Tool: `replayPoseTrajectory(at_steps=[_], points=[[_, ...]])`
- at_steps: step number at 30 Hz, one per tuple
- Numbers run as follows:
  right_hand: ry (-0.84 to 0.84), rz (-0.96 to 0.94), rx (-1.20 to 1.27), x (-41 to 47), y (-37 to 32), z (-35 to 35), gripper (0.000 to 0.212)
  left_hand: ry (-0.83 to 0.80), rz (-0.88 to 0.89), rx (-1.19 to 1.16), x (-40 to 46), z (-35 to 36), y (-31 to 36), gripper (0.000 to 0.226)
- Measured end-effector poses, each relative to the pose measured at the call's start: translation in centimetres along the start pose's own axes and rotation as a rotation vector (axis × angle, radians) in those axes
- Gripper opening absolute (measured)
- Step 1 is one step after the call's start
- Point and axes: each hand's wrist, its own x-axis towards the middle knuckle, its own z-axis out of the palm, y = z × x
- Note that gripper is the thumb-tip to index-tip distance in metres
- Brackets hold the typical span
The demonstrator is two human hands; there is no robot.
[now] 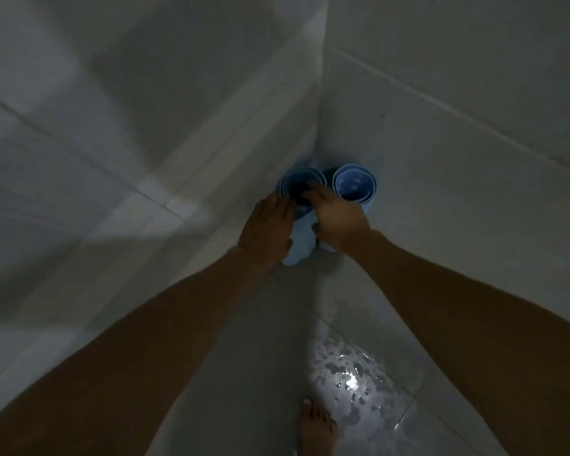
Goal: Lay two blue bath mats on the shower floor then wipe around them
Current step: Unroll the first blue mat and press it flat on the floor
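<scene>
Two rolled blue bath mats stand upright in the corner of the tiled shower. The left roll [297, 185] is between both my hands. My left hand [268, 230] lies against its left side with the fingers fairly straight. My right hand [338, 218] grips the roll from the right, fingers reaching over its open top rim and thumb on its lower side. The right roll [354, 184] stands free beside it, leaning on the right wall. The scene is dim and slightly blurred.
Grey tiled walls meet in the corner behind the rolls. The floor [254, 373] below has a wet, shiny patch [349, 373] near my bare foot [316, 426] at the bottom edge.
</scene>
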Motion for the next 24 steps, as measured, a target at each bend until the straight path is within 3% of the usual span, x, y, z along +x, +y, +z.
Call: replayPoseTrajectory(at_steps=[3,7,11,14,17,20,22,24], points=[[0.088,-0.043,-0.033,1.8,0.7,1.6,0.054,0.129,0.052,-0.004,2.0,1.3,-0.9,0.062],[0.04,-0.055,-0.171,2.8,0.4,2.4,0.034,0.353,0.155,0.024,2.8,2.1,-2.0,0.009],[0.004,-0.075,-0.126,2.1,-0.4,1.8,0.032,0.392,0.188,-0.041,1.9,1.9,-2.5,0.011],[0.018,-0.094,-0.055,0.4,-1.1,1.5,0.03,0.389,0.093,-0.163,-0.3,2.0,-2.0,0.009],[0.053,-0.057,0.045,-1.4,-2.2,1.1,0.021,0.362,0.017,-0.381,-2.7,1.3,-1.8,0.033],[0.01,0.035,0.155,-3.8,-3.8,0.5,0.009,0.316,-0.137,-0.577,-5.7,0.5,-1.7,0.079],[-0.015,0.091,0.193,-5.6,-4.7,0.2,0.012,0.243,-0.168,-0.538,-7.2,0.6,-1.7,0.096],[-0.028,0.108,0.212,-7.6,-6.2,0.0,0.015,0.168,-0.047,-0.38,-8.6,1.0,-1.7,0.104]])
